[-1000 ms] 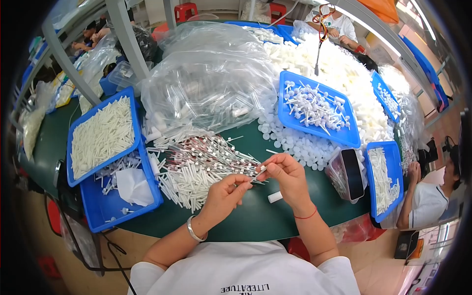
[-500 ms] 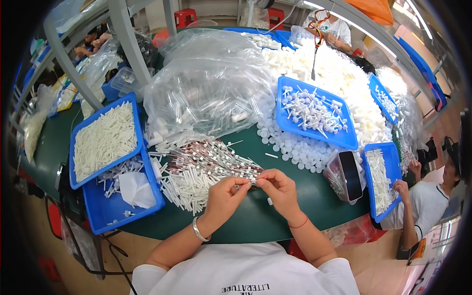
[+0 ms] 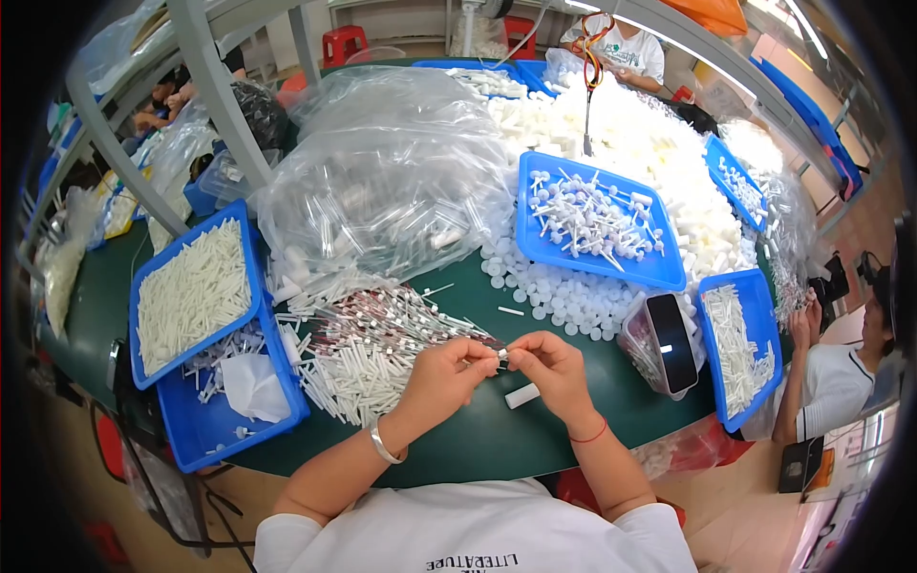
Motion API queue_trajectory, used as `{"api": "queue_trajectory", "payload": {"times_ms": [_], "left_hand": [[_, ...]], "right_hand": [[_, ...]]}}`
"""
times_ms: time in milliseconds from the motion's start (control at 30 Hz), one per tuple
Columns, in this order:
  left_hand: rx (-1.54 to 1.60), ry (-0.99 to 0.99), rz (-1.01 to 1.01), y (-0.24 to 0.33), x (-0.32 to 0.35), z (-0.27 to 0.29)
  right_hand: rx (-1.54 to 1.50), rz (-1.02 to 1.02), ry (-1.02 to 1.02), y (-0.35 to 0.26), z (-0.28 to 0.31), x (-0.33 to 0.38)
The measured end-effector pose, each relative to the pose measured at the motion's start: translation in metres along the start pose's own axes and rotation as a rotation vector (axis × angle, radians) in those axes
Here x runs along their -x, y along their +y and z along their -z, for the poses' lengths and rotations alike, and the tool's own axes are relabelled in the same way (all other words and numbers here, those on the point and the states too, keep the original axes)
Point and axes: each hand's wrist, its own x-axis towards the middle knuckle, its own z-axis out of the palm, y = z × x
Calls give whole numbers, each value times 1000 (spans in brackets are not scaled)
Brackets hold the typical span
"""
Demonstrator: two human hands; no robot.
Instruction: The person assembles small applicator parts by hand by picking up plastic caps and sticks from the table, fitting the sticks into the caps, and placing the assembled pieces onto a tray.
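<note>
Green table [image 3: 497,439], blue trays [image 3: 597,263], crowded workshop.

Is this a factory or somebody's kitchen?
Most likely a small assembly workshop. Blue trays hold heaps of identical white sticks, big clear bags are stuffed with tubes, and another person works at the same green table.

A small, thin white plastic tube piece [image 3: 502,354] is pinched level between both hands' fingertips, just above the green worktop [image 3: 478,430], right of the heap of white plastic tubes [image 3: 358,372].
</note>
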Motion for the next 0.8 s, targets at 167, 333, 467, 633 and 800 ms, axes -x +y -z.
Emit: {"api": "queue_trajectory", "payload": {"times_ms": [167, 333, 467, 633, 800], "left_hand": [[-532, 260, -603, -5, -6, -15], [-393, 180, -460, -6, -11, -13], [-464, 210, -547, -11, -18, -14], [-166, 50, -201, 7, -38, -18], [-250, -165, -172, 11, -70, -16]], "right_hand": [[-82, -19, 86, 4, -1, -1], [-37, -19, 113, 3, 1, -1], [-79, -17, 139, 1, -4, -1], [-115, -5, 117, -4, 7, -18], [-99, 18, 235, 13, 37, -26]]}}
